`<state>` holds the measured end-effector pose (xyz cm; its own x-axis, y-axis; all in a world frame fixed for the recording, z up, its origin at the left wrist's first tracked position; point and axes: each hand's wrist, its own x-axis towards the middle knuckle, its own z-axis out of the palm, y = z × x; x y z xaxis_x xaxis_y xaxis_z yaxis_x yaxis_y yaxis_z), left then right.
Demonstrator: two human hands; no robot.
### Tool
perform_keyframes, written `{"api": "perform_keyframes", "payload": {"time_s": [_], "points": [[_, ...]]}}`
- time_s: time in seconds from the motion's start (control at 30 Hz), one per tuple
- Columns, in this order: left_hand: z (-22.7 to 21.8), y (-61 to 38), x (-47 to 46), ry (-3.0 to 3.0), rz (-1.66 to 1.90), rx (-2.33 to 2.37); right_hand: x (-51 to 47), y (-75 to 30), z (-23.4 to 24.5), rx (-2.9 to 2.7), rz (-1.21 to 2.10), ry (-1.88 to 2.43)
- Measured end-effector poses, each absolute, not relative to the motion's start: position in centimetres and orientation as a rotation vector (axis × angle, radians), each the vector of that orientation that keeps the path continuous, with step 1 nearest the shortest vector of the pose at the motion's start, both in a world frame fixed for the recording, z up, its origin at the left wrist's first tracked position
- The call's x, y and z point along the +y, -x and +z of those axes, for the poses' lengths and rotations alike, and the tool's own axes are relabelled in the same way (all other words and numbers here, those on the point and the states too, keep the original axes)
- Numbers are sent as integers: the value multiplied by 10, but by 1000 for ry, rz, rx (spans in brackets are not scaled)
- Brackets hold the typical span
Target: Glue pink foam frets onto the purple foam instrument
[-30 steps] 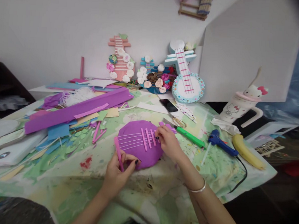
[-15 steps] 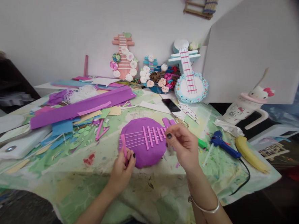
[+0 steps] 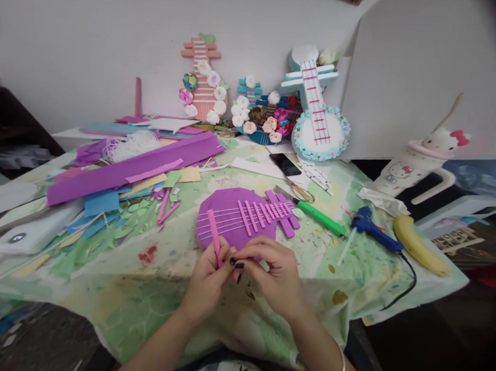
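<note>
Near the table's front edge, my left hand (image 3: pixel 207 277) is closed on a pink strip (image 3: pixel 213 229) that sticks up from its fingers. My right hand (image 3: pixel 273 272) is pinched against the left fingertips; anything between its own fingers is too small to make out. Just beyond both hands lies a purple toy lute (image 3: pixel 220 202) with a round body, white strings and several pink crossbars along its neck. My hands hide the lower edge of its body. A green utility knife (image 3: pixel 321 218) rests to the right of the lute's head.
Paper scraps (image 3: pixel 134 215), a long purple sheet (image 3: pixel 135 170) and white string (image 3: pixel 131 146) lie left. On the right are a blue glue gun (image 3: pixel 373 229), a banana (image 3: pixel 421 246) and a cup (image 3: pixel 409 167). Decorated toy lutes (image 3: pixel 321 128), a phone (image 3: pixel 285 164) and scissors (image 3: pixel 303 193) stand or lie behind.
My right hand has left the lute's neck and come down-left to meet my left hand. My left hand has shifted slightly right, still with the pink strip. The utility knife is now uncovered.
</note>
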<state>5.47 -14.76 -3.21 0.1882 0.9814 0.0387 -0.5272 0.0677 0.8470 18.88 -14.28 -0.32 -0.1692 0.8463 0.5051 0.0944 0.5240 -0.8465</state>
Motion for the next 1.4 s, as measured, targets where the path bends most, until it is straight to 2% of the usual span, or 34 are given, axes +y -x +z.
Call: {"api": "perform_keyframes", "payload": {"time_s": [0.17,0.47,0.73,1.17,1.3,1.4], "points": [[-36,-54,-147,-950,1228,673,-145,-200,1,-1730,707,834],[-26,-58,-151,-896,1121,671,-145,-206,-1,-1849,698,741],[-26,-61,-149,-920,1113,670,-146,-209,0,-1854,816,793],[-25,-70,-152,-725,1165,685,-149,-201,-12,-1708,918,781],[-26,-67,-153,-796,1244,706,-153,-205,-12,-1697,820,781],[-27,-62,-154,-908,1247,724,-160,-211,-15,-1566,879,773]]}}
